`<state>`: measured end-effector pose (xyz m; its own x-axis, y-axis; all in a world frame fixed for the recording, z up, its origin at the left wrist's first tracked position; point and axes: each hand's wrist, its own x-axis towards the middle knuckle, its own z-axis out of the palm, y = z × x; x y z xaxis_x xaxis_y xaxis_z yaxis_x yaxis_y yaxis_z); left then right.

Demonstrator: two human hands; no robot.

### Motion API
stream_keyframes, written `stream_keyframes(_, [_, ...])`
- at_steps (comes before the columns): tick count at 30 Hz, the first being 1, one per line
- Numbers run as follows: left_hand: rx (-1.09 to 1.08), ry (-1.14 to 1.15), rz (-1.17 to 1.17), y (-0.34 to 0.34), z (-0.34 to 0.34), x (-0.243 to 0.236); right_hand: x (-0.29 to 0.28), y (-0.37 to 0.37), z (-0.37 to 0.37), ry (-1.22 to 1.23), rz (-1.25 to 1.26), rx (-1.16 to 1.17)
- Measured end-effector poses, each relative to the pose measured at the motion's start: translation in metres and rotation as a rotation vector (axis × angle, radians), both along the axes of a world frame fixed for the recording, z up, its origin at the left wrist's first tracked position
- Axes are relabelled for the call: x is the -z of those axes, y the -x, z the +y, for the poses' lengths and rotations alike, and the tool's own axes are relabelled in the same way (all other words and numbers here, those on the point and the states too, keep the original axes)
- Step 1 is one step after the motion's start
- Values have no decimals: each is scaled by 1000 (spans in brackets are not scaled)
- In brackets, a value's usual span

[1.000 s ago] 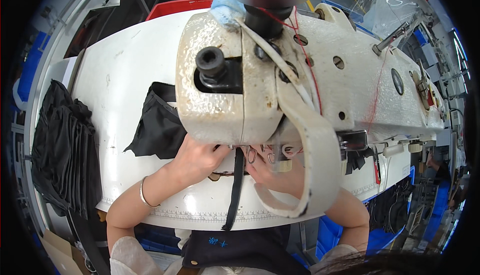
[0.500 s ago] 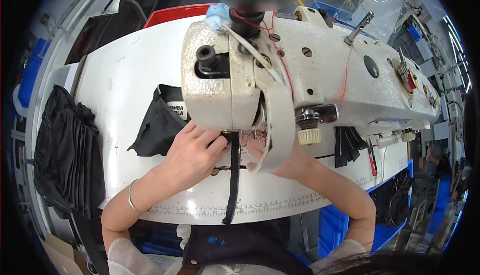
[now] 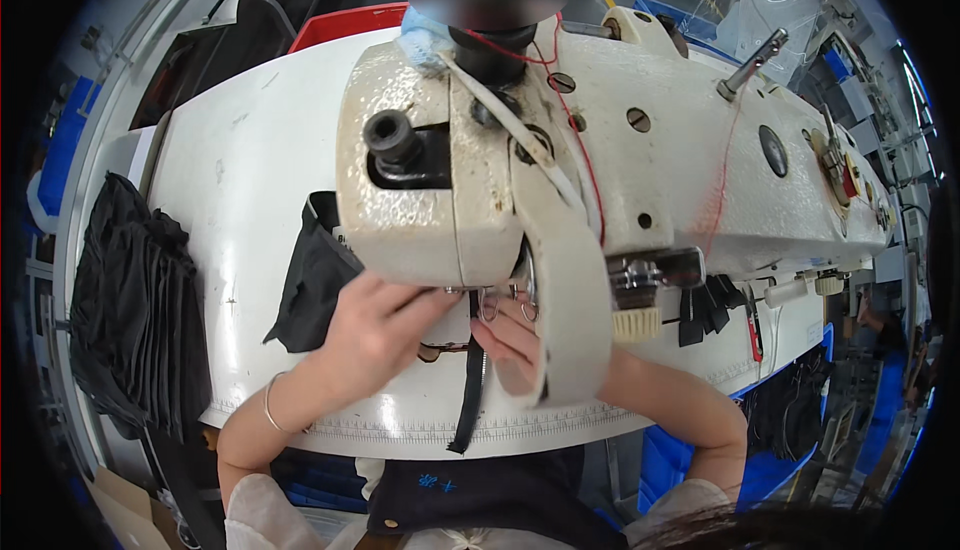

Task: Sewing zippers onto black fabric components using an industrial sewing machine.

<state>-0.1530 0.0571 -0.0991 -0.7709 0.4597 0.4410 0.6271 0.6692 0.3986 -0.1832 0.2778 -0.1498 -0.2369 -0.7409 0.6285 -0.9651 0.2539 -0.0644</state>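
Observation:
A white sewing machine (image 3: 410, 235) stands over the work, its head hiding the needle area. My left hand (image 3: 368, 335) is closed, fingers bent together, with the tips out of sight beneath the head. Beside it lies a black fabric piece (image 3: 315, 285), partly covered by the head and that hand. A black zipper strip (image 3: 470, 400) runs from under the head toward the table's front edge. My right hand (image 3: 508, 342), partly behind the machine's pale curved guard (image 3: 575, 320), has its fingertips closed at the strip's upper end.
Black fabric pieces (image 3: 135, 320) hang in a pile over the table's left edge. Black strips (image 3: 705, 310) and a red-handled tool (image 3: 754, 335) lie at the right. A ruler scale (image 3: 385, 428) follows the front edge. Blue bins (image 3: 670, 465) stand below; a red bin (image 3: 345, 25) is behind.
The machine appears larger and lower as the view shifts. My right hand shows more clearly beside the zipper strip. The black fabric piece is more hidden behind the head and my left hand.

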Motion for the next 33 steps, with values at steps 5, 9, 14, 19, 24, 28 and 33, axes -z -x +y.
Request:
stream_keyframes(5, [115, 211, 238, -13, 14, 9, -19, -9, 6, -109, -24, -1])
stream_keyframes(9, [127, 178, 97, -22, 14, 28, -27, -7, 9, -235, 148, -43])
stream_keyframes(14, [146, 197, 132, -22, 16, 28, -17, -14, 9, -176, 33, 18])
stream_keyframes(19, [147, 184, 113, -22, 15, 32, -17, -4, 10, -242, 289, -84])
stream_keyframes(24, [148, 44, 19, -17, 15, 31, -12, -13, 3, -208, -74, -72])
stream_keyframes(28, [91, 70, -48, 2, 7, 34, -4, -2, 1, -112, -614, 48])
stream_keyframes(33, [13, 78, -107, 13, 10, 10, 33, 4, 7, -221, -125, 15])
